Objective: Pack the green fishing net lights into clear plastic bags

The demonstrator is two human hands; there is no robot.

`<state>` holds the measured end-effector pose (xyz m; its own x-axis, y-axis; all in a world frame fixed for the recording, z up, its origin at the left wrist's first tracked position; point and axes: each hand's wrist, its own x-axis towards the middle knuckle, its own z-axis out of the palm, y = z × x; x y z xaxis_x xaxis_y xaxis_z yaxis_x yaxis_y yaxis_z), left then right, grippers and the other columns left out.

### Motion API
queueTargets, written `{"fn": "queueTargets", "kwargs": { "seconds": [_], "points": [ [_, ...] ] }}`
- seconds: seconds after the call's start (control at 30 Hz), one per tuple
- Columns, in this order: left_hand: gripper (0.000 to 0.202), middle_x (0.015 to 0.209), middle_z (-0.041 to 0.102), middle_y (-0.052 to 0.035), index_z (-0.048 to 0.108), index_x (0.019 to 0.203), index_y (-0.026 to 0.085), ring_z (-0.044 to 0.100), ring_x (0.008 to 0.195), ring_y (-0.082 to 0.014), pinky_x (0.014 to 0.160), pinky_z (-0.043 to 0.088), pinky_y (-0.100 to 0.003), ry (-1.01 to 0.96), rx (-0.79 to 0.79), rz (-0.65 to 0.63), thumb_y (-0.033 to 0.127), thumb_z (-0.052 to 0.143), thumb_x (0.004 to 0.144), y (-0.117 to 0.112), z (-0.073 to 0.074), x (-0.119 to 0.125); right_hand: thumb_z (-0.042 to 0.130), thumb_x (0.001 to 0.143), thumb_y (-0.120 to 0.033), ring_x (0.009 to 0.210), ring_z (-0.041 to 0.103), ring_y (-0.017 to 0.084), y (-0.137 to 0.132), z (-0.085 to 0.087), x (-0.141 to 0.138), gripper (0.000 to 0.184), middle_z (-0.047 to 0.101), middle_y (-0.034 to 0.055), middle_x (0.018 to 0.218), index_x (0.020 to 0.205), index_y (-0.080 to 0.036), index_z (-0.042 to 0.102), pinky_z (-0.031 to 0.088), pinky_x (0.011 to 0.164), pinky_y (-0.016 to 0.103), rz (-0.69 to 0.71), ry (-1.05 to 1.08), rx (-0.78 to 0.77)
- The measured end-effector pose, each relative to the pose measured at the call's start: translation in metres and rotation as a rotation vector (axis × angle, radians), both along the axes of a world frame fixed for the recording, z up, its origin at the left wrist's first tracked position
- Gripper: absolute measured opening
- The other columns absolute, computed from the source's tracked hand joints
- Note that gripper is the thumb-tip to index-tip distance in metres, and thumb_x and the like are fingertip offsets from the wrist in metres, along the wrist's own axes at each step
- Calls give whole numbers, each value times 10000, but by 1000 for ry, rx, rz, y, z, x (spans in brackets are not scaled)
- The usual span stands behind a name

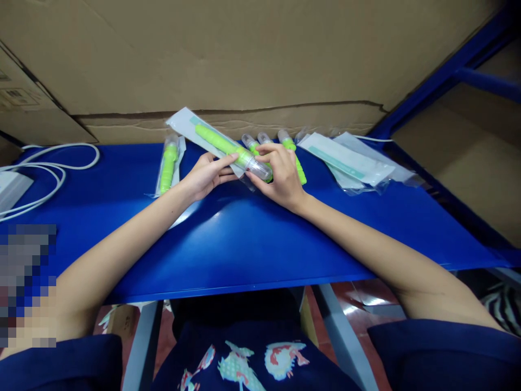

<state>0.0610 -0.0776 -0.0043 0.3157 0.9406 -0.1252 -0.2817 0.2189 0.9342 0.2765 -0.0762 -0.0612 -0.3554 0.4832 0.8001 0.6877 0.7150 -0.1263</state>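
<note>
A lime-green ribbed stick [217, 140] with a clear rounded cap [261, 169] slants above the blue table, lying against a white and clear plastic sleeve [181, 120]. Whether it is inside the sleeve, I cannot tell. My left hand [209, 175] grips stick and sleeve together, thumb on top near the cap and fingers beneath. Curled round the capped end is my right hand [280, 176], its thumb and fingertips on the clear cap. Behind and beside that hand lie similar green capped sticks [299, 165], partly hidden by it.
Left of my hands, another green stick [167, 168] lies in a clear bag. Flat white sleeves [345, 157] overlap at the right. A white cable [61, 168] loops at the far left of the blue table [244, 244]. Cardboard [244, 60] walls the back.
</note>
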Motion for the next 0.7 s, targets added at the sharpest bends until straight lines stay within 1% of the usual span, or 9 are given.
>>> {"fn": "queueTargets", "kwargs": {
  "seconds": [0.1,0.23,0.33,0.4,0.5,0.6,0.7],
  "points": [
    [122,1003,823,-117,680,1068,87,806,827,-179,1077,612,-460,-14,-6,-15,147,723,971,-3,1,2,613,1036,-437,1234,679,353,0,1,0,264,694,171,1327,1171,-210,614,532,1022,609,-5,-33,21],
    [149,1003,819,-113,693,1068,94,801,835,-182,1040,628,-444,-58,12,-21,212,728,986,-5,-1,3,586,1055,-408,1225,687,324,-1,1,-1,246,682,144,1353,1221,-228,612,531,1043,590,21,-36,42],
    [178,976,820,-102,691,1045,110,800,847,-193,1014,634,-430,-47,13,19,263,749,974,-3,-4,4,600,1041,-457,1277,662,343,-2,2,-1,349,669,143,1375,1310,-234,599,506,1084,606,65,-35,54],
    [233,978,821,-101,693,1052,119,804,888,-210,1016,629,-423,-33,12,31,311,778,951,-1,-5,3,586,1041,-485,1305,647,353,-3,3,0,417,661,149,1391,1372,-231,581,499,1094,607,87,-40,63],
    [303,1004,821,-105,695,1069,126,806,932,-230,1025,617,-425,-28,22,49,351,818,907,4,-7,0,530,1066,-453,1319,648,347,-2,5,2,421,664,153,1394,1420,-227,552,507,1082,593,99,-43,64],
    [292,1008,818,-106,693,1069,124,801,905,-225,1018,615,-430,-32,30,69,337,810,906,7,-7,-3,541,1073,-438,1297,668,338,1,4,4,367,687,145,1361,1376,-232,557,518,1060,590,118,-37,71],
    [252,996,817,-107,694,1061,119,797,884,-214,1009,618,-423,-29,30,63,314,784,929,7,-6,-3,589,1072,-443,1223,707,315,4,1,6,266,712,114,1322,1255,-250,583,537,1027,576,163,-40,118]
  ]
}}
